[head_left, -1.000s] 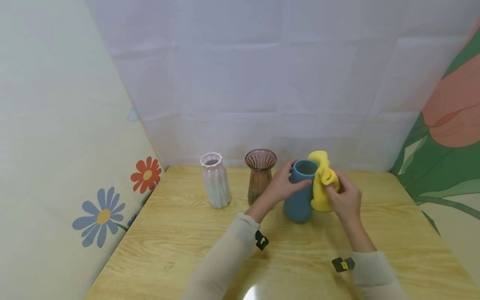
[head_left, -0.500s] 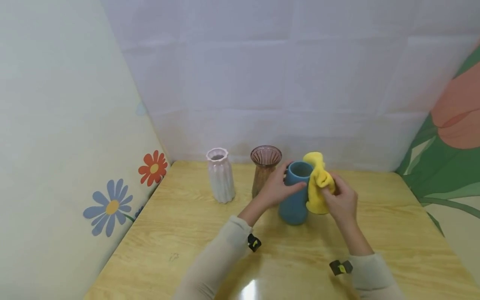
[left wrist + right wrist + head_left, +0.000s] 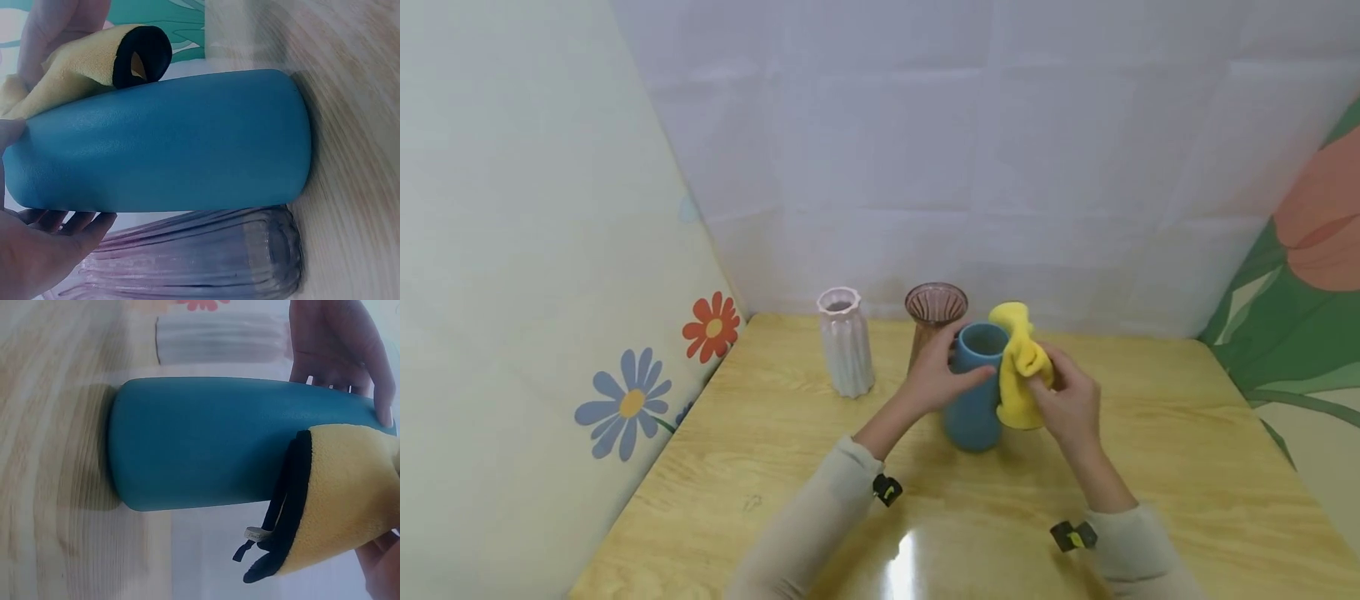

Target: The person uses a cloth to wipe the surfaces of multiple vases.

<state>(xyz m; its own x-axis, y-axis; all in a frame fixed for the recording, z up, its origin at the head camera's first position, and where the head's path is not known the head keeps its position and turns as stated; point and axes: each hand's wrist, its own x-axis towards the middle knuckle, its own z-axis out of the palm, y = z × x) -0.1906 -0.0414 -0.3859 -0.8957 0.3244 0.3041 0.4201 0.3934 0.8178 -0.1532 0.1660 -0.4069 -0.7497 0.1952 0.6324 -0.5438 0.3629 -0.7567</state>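
Note:
A blue vase (image 3: 973,412) stands upright, its mouth facing up. My left hand (image 3: 936,375) grips it just below the rim, thumb on the near side and fingers round the left. In my right hand (image 3: 1071,404) is a bunched yellow cloth (image 3: 1018,392), pinched between thumb and fingers and lying along the vase's right side. The right wrist view shows the cloth's dark edging (image 3: 294,506) and a small tag (image 3: 257,534). Whether the vase's base touches the table, I cannot tell.
A ribbed purple-brown glass vase (image 3: 934,308) stands just behind my left hand, partly hidden. Farther left is a white-pink fluted vase (image 3: 846,350). The wooden table (image 3: 760,467) meets a pale backdrop (image 3: 865,167) behind them.
The blue vase, both hands and the cloth have shifted left together, nearer the glass vase in view. Both grips look the same. The head view has shifted slightly.

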